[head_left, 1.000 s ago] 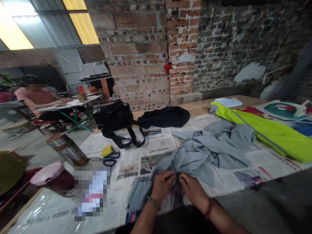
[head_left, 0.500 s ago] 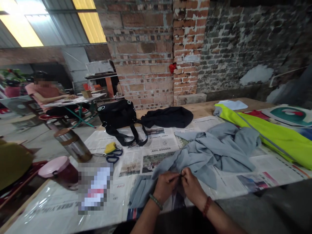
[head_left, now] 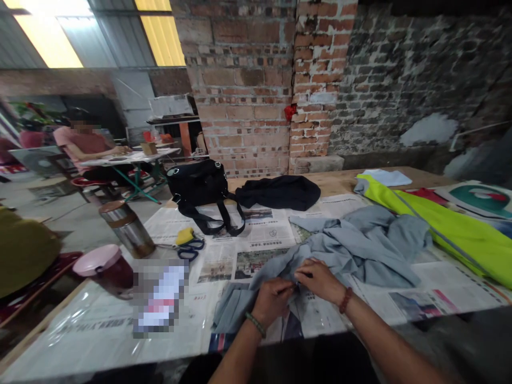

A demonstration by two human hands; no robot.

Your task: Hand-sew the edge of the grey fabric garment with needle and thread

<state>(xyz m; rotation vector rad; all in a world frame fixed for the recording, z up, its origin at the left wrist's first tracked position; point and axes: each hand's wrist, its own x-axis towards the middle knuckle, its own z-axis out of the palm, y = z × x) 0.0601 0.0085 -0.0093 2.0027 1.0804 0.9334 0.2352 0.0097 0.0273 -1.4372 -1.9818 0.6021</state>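
Note:
My left hand (head_left: pixel 274 301) is closed in a pinch at the near side of the table, with a bracelet of greenish beads on its wrist. My right hand (head_left: pixel 320 280), which wears a reddish-brown bracelet, is closed just to its right. Their fingertips almost meet over something small and dark that I cannot make out. Behind and beside them a crumpled grey garment (head_left: pixel 340 248) spreads over the newspaper; one end lies left of my left hand. Scissors with dark blue handles (head_left: pixel 191 249) and a yellow piece (head_left: pixel 185 236) rest farther left.
Newspaper under clear plastic (head_left: pixel 100 325) covers the table. At the left stand a lidded maroon cup (head_left: pixel 114 272) and a metal flask (head_left: pixel 130 229). A black bag (head_left: pixel 198 186) and dark cloth (head_left: pixel 280 192) lie behind, a fluorescent yellow garment (head_left: pixel 436 221) at right. A person sits beyond.
My right hand has shifted up and slightly right, turning flatter, and its fingertips have drawn a little away from my left. My left hand stays nearly in place. The whole view has shifted slightly.

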